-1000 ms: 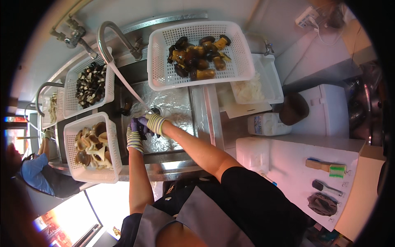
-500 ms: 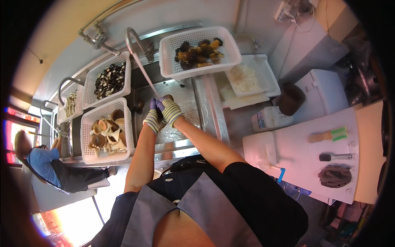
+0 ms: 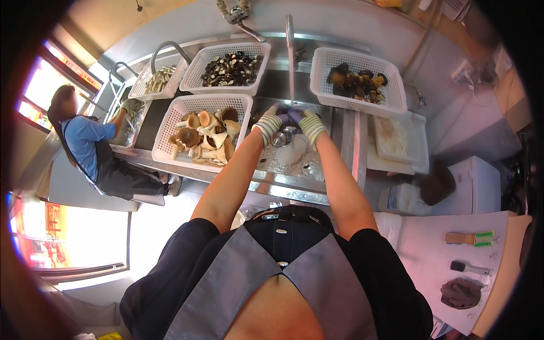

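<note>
Both my hands, in striped gloves with purple fingers, are together over the steel sink (image 3: 294, 185), right below the water running from the tap (image 3: 290, 34). My left hand (image 3: 268, 123) and my right hand (image 3: 307, 124) have their fingers curled in and meeting. What they hold between them is too covered and small to make out. Below the hands are a round metal drain fitting (image 3: 283, 136) and splashing water. Left of my left hand stands a white basket (image 3: 161, 144) of large brown-capped mushrooms (image 3: 208, 136).
Behind it is a basket (image 3: 192, 76) of small dark pieces; farther left, one (image 3: 177, 81) of pale stalks. Right of the tap is a basket (image 3: 320, 68) of dark and yellow mushrooms. A white tub (image 3: 416, 150) stands beyond. A co-worker (image 3: 85, 136) works at the far left.
The view has swung, so the sink and baskets sit farther right. My hands have moved into the tap's stream. A dark piece seen between them before is hidden now.
</note>
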{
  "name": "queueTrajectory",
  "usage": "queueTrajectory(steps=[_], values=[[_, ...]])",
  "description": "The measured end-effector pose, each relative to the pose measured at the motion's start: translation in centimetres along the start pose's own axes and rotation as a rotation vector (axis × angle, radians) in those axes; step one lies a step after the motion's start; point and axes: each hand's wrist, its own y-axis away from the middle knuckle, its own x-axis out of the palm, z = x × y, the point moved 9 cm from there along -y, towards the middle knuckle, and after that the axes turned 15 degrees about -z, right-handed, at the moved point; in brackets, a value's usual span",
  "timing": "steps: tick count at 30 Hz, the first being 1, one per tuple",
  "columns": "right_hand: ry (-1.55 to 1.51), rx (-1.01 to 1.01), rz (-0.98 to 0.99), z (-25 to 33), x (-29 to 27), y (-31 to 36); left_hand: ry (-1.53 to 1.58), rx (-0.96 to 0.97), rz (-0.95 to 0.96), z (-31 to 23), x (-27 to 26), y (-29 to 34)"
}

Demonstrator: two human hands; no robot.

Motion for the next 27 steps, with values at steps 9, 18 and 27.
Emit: queueTrajectory(steps=[9, 18, 27], values=[[-0.46, -0.144, -0.31, -1.9, 1.8, -4.7, 0.493, -0.384, -0.334, 4.8, -1.4, -4.8], [0.1, 0.187, -0.266, -5.8, 0.2, -12.9, 0.395, -0.325, -0.293, 9.6, 0.8, -12.4], [0.06, -0.069, -0.441, -8.1, 1.9, -11.4, -0.629, -0.226, -0.408, 15.2, -6.5, -17.9]])
